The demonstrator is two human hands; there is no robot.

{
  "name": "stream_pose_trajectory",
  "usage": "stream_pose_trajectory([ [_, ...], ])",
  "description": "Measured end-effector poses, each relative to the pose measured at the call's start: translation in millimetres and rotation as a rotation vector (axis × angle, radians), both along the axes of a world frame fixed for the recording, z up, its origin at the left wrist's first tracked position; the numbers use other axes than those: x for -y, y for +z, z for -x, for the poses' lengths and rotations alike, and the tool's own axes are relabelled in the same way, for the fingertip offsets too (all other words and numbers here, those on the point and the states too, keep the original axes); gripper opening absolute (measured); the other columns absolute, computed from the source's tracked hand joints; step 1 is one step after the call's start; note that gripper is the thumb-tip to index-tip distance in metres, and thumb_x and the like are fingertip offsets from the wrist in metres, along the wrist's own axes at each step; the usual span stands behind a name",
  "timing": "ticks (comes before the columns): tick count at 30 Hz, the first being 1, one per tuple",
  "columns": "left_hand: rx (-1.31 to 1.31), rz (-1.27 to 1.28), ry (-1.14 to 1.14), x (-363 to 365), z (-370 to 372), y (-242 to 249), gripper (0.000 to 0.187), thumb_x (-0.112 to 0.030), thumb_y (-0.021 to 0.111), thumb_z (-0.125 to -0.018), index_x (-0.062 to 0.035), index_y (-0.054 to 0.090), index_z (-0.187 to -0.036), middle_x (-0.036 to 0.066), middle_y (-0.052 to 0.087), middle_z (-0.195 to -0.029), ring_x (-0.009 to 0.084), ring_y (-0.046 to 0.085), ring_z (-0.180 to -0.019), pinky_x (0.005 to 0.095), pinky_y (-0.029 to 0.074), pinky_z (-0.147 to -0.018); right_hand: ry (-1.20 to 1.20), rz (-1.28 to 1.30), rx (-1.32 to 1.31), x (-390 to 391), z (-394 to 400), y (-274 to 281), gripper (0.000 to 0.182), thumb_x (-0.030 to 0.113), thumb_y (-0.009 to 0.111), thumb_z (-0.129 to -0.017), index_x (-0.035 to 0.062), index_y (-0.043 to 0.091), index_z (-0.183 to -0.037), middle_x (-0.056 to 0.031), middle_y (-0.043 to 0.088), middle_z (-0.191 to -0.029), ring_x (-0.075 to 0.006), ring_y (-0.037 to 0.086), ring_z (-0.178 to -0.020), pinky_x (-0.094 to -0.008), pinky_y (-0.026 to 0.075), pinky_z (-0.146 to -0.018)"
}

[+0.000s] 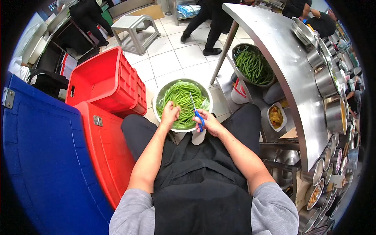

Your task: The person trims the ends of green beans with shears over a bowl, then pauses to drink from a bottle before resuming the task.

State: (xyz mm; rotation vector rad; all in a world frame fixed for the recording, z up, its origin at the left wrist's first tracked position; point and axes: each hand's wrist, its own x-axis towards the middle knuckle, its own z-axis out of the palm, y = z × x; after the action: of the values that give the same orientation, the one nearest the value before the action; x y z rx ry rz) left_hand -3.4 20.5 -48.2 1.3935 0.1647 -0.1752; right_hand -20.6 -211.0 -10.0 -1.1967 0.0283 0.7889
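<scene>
A large metal bowl point(210, 102) sits between my knees, lined with clear plastic and heaped with long green beans point(181, 96). Over the left side of the heap, my left hand point(170, 114) is closed, its fingertips pinched at some thin beans; how many is too small to tell. At the bowl's right edge, my right hand point(210, 123) grips the blue handles of a pair of scissors point(199, 118). The narrow metal blades point up and away over the beans, and look nearly closed.
Red crates point(98, 78) and a large blue lid point(47, 156) stand at my left. To my right is a steel table point(274, 39), with a basket of green beans point(254, 66) and a food tub point(276, 116) below. A grey stool point(135, 29) and people's legs are ahead.
</scene>
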Motion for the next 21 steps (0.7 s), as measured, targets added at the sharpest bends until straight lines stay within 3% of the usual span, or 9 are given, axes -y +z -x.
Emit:
stream_pose_trajectory([
  [2,-0.024,0.309,0.136,-6,-2,-2,0.015,-0.004,0.050,-0.088,-0.0090,0.046,-0.101,0.007,0.058,-0.085,0.0130,0.053,-0.058,0.0252,0.042,-0.051,0.014,-0.035,-0.050,1,0,-1,0.059,0.028,0.069,-0.091,0.0058,0.040,-0.137,-0.0075,0.059,-0.108,-0.0165,0.064,-0.070,-0.0306,0.057,-0.059],
  [5,-0.071,0.505,0.229,-13,-4,-8,0.013,-0.003,0.050,-0.088,-0.0095,0.046,-0.099,0.010,0.058,-0.091,0.0155,0.056,-0.064,0.0272,0.043,-0.051,0.063,-0.057,-0.125,-1,2,-1,0.057,0.029,0.069,-0.091,0.0072,0.039,-0.135,-0.0074,0.059,-0.106,-0.0175,0.064,-0.070,-0.0316,0.058,-0.060],
  [6,-0.067,0.544,0.220,-14,-4,-10,0.012,-0.002,0.050,-0.088,-0.0095,0.048,-0.098,0.011,0.058,-0.094,0.0187,0.059,-0.068,0.0291,0.045,-0.054,0.104,-0.046,-0.109,-1,4,-6,0.047,0.030,0.064,-0.095,0.0111,0.043,-0.133,-0.0067,0.059,-0.106,-0.0172,0.065,-0.074,-0.0328,0.058,-0.062],
  [21,-0.126,0.705,0.104,2,7,3,0.012,0.000,0.055,-0.086,-0.0080,0.054,-0.095,0.010,0.062,-0.098,0.0248,0.064,-0.084,0.0321,0.050,-0.068,0.092,-0.156,-0.117,-4,10,-3,0.048,0.033,0.065,-0.094,0.0120,0.042,-0.131,-0.0071,0.059,-0.106,-0.0193,0.065,-0.075,-0.0362,0.059,-0.065],
])
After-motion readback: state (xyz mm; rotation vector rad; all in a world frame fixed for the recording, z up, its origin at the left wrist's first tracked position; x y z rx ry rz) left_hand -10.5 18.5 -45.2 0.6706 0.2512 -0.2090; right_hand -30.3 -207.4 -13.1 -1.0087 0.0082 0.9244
